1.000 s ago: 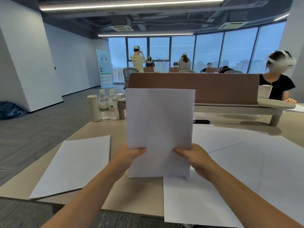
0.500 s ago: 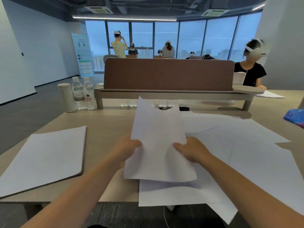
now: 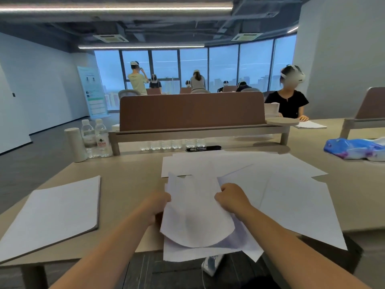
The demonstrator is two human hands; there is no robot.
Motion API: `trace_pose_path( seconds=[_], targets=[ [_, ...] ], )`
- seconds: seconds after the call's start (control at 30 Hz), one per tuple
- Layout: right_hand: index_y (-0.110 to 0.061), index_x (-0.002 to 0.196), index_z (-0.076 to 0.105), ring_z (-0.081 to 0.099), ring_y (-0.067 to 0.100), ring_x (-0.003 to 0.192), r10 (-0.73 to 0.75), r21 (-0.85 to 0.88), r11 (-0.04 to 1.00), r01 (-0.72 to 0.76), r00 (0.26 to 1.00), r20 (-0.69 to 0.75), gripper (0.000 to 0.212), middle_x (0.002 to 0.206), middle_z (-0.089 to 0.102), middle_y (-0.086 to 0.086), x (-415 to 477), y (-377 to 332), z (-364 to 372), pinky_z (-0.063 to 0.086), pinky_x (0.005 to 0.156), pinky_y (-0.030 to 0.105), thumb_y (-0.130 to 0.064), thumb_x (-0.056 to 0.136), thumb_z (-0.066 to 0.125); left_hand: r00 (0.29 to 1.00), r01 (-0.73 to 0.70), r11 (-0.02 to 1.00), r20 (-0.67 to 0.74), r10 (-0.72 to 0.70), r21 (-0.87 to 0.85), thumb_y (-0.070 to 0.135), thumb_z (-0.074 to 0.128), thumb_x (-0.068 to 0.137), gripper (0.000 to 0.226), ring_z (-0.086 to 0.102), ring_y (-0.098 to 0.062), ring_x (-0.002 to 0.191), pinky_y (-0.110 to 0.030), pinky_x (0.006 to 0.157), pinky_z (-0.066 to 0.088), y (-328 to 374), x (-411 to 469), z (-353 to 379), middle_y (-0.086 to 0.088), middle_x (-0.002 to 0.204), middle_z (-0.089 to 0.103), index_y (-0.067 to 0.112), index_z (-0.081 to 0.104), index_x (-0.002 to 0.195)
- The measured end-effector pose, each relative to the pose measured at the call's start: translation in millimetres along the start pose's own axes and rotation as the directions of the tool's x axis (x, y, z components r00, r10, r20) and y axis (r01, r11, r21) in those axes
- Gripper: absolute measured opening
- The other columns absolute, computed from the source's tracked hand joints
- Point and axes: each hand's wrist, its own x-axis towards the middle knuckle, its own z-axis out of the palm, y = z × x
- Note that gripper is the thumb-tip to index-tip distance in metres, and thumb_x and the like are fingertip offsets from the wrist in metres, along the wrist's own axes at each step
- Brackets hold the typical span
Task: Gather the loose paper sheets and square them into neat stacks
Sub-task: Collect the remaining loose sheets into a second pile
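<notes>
1. both hands are clamped on paper: left hand [image 3: 158,205] curls round the left edge of the held sheets [image 3: 193,217], and right hand [image 3: 232,197] curls round the right edge, knuckles up.
2. neither hand is spread. each is closed firmly on the bundle, with the fingertips tucked out of sight under the paper.
3. held sheets sit low between the two hands, right over the near edge of the table [image 3: 129,182]. they're bowed, so the near end droops in a smooth curve.
4. far end of the bundle is fanned and ragged, several corners peeking out one behind another, edges not lined up.
5. under and beyond the bundle, loose sheets [image 3: 295,197] sprawl at mixed angles across the middle and right of the table. some hang over the near edge.
6. over on the left, a neat stack [image 3: 56,213] lies flat with its edges aligned, well apart from the hands.
7. open room: a bare strip of tabletop runs between that stack and the bundle, stretching back toward the brown divider [image 3: 191,110].
8. far left corner: two water bottles [image 3: 96,136] and a pale cylinder [image 3: 75,143] stand upright just beside each other, by the divider's leg.
9. far right: a blue plastic bag [image 3: 354,148] lies on the table, apart from the loose sheets.
</notes>
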Motion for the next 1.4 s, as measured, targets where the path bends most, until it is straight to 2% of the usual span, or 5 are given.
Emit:
trace_pose_path(
  seconds=[0.53, 0.83, 1.07, 1.27, 1.4],
  targets=[
    [-0.008, 0.085, 0.058, 0.056, 0.023, 0.072, -0.094, 0.296, 0.953, 0.065, 0.992, 0.086, 0.001, 0.084, 0.061, 0.013, -22.2, -5.1, -6.7, 0.039, 0.061, 0.028, -0.008, 0.084, 0.059, 0.996, -0.060, 0.998, -0.061, 0.059, -0.019, -0.007, 0.053, 0.087, 0.012, 0.066, -0.039, 0.086, -0.046, 0.079, 0.054, 12.4, -21.2, -25.6, -0.028, 0.100, 0.066, -0.005, 0.065, 0.089],
    [-0.014, 0.133, 0.050, 0.062, 0.021, 0.100, -0.014, 0.488, 0.865, 0.113, 0.979, -0.203, 0.040, 0.122, 0.061, 0.005, -21.0, 12.3, -38.1, 0.051, 0.081, 0.029, -0.013, 0.094, 0.060, 0.981, -0.097, 0.970, 0.141, 0.130, -0.222, 0.010, 0.061, 0.093, 0.015, 0.068, -0.030, 0.093, -0.040, 0.084, 0.053, 20.1, -20.7, -5.9, -0.011, 0.100, 0.073, 0.009, 0.069, 0.106],
    [-0.017, 0.065, 0.045, 0.046, 0.018, 0.064, -0.051, 0.055, 0.997, 0.063, 0.981, -0.187, 0.037, 0.065, 0.049, -0.001, -7.0, 48.4, -56.4, 0.036, 0.058, 0.029, -0.036, 0.095, 0.051, 0.955, -0.258, 0.963, 0.171, 0.243, 0.073, -0.001, 0.051, 0.085, 0.036, 0.069, -0.032, 0.094, -0.043, 0.087, 0.054, 26.2, -1.9, 41.6, -0.010, 0.102, 0.074, 0.014, 0.070, 0.111],
    [-0.027, 0.138, 0.052, 0.049, 0.033, 0.127, 0.124, -0.249, 0.962, -0.116, 0.992, 0.019, 0.079, 0.143, 0.053, 0.006, 15.7, 73.8, -61.1, 0.037, 0.109, 0.048, -0.078, 0.087, 0.019, 0.950, -0.291, 0.951, 0.149, 0.274, 0.108, -0.002, 0.048, 0.088, 0.030, 0.067, -0.031, 0.092, -0.030, 0.071, 0.046, 38.0, 16.3, 62.4, -0.014, 0.104, 0.071, 0.008, 0.070, 0.106],
    [-0.021, 0.128, 0.058, 0.053, 0.029, 0.120, 0.111, -0.302, 0.948, -0.100, 0.994, 0.020, 0.082, 0.137, 0.057, 0.006, 17.5, 78.4, -59.0, 0.039, 0.106, 0.046, -0.081, 0.086, 0.020, 0.952, -0.291, 0.952, 0.130, 0.278, 0.098, -0.002, 0.050, 0.090, 0.021, 0.062, -0.022, 0.073, -0.028, 0.064, 0.045, 43.7, 25.2, 64.7, -0.009, 0.090, 0.068, 0.010, 0.067, 0.091]
  ],
)
